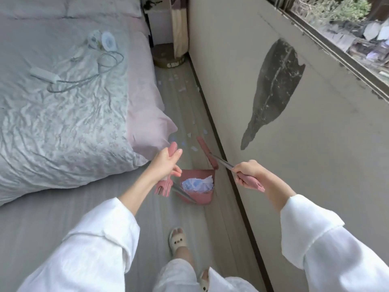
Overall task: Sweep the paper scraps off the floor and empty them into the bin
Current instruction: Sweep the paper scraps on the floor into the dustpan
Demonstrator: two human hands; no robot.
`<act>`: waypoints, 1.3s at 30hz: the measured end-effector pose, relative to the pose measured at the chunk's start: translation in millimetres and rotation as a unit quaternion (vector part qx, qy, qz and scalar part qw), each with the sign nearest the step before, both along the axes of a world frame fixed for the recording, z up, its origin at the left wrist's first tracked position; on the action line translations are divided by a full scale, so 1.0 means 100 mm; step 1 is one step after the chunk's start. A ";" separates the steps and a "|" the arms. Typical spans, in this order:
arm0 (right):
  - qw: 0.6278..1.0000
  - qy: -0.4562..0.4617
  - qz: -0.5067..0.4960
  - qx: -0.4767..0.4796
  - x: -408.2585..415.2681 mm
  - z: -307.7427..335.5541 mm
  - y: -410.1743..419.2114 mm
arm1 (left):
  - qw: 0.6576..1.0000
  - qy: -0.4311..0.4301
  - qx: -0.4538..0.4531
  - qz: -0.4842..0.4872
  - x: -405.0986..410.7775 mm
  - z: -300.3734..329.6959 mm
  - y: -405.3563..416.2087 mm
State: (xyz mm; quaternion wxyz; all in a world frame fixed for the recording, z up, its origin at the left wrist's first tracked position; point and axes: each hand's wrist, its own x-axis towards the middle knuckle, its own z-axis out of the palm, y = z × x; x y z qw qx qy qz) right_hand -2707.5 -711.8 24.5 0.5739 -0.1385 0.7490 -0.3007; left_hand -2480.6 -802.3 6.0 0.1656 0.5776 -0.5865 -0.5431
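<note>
We've got both arms out front in white sleeves, elbows bent. Left hand (168, 163) is raised w/ thumb up, its grip curled round the pink dustpan handle (171, 153); the metal shaft runs down-right to the dustpan (197, 186), which sits on the floor (219, 207) between the bed (63, 114) and the wall (294, 165). Pan holds a heap of white and blue scraps (199, 183).

Right hand (247, 172) is lower-right, knuckles up, grip clamped on the pink end of the broom (207, 151) handle. Shaft slants up-left from the fist to the pink head, which is just beyond the pan, near the skirting.

More scraps lie loose on the floor ahead: some just past the broom head (194, 147), others further along by the wall. A round bin (168, 57) stands at the far end of the gap, well apart from the pan.

Our slipper (177, 239) is behind the pan. On the bed: a charger and cable (63, 76).
</note>
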 end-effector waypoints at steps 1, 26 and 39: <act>1.000 0.004 0.008 -0.004 -0.04 0.01 -0.18 | 1.000 -0.005 -0.012 0.003 -0.06 0.01 -0.16; 0.988 0.101 0.108 0.031 -1.01 -0.17 -5.59 | 0.996 -0.007 -0.066 0.051 -0.95 -0.02 -5.48; 0.986 0.082 0.131 0.059 -1.84 -0.62 -8.93 | 0.989 -0.089 -0.052 0.102 -1.62 -0.50 -8.45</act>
